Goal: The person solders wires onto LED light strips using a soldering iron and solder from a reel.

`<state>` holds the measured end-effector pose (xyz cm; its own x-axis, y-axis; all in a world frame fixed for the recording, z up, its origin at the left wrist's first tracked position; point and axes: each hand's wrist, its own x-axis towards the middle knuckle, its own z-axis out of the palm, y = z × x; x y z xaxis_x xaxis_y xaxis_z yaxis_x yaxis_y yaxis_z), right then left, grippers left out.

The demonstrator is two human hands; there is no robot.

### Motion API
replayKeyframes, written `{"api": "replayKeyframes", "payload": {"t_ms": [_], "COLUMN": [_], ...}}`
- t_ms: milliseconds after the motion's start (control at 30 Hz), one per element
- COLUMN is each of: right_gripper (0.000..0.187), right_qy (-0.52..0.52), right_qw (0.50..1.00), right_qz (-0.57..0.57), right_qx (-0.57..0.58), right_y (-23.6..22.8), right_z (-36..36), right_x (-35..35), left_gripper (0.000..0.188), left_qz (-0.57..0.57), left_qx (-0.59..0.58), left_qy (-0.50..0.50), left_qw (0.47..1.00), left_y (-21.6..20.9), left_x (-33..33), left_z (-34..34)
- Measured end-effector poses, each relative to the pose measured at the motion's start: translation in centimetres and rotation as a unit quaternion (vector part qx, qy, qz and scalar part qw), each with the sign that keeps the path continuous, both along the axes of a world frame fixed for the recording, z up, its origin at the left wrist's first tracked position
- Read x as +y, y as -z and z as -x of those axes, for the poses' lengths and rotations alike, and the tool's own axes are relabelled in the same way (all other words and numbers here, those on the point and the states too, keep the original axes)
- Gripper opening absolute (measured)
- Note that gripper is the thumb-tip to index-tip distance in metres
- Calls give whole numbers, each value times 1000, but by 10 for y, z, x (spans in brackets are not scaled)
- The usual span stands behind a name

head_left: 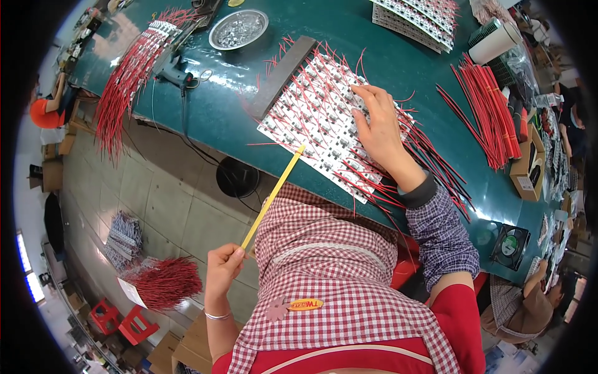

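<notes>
While the left hand [224,268] pinches a yellow strip [272,197], right hand [381,133] loosely spread, touching white boards [325,119]

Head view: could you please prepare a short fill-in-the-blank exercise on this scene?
The left hand grips a long, narrow ____ stick.
A bracelet circles the wrist of the ____ hand.
The right hand rests on ____ circuit boards.
These boards lie on the ____ table.

Missing words: yellow; left; white; green.

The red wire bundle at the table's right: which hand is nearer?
Right. The right hand is on the white circuit boards, left of the red wire bundle; the left hand, holding a yellow strip, is farther away, off the green table.
</notes>
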<state>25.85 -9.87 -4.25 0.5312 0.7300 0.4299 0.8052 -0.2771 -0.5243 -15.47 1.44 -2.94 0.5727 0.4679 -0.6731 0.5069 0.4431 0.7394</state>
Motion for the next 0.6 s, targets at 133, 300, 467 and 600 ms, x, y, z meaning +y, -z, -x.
{"api": "replayKeyframes", "payload": {"t_ms": [133,300,467,600], "right_gripper": [43,44,44,45], "right_qy": [2,-1,5,8], "right_qw": [1000,1000,998,995], "right_qz": [0,-15,-43,-60], "right_qx": [2,10,39,76], "right_y": [2,-4,-3,-5], "right_z": [-2,-1,-2,1], "right_x": [-1,1,1,0], "left_gripper": [22,19,11,11], "left_qz": [-100,-176,-185,-248], "left_qx": [22,20,-35,-70], "left_qy": [22,81,58,79], "left_qw": [994,981,980,963], "left_y": [-14,-31,-18,-9], "left_x": [-6,-1,6,10], "left_z": [-23,-66,-124,-156]}}
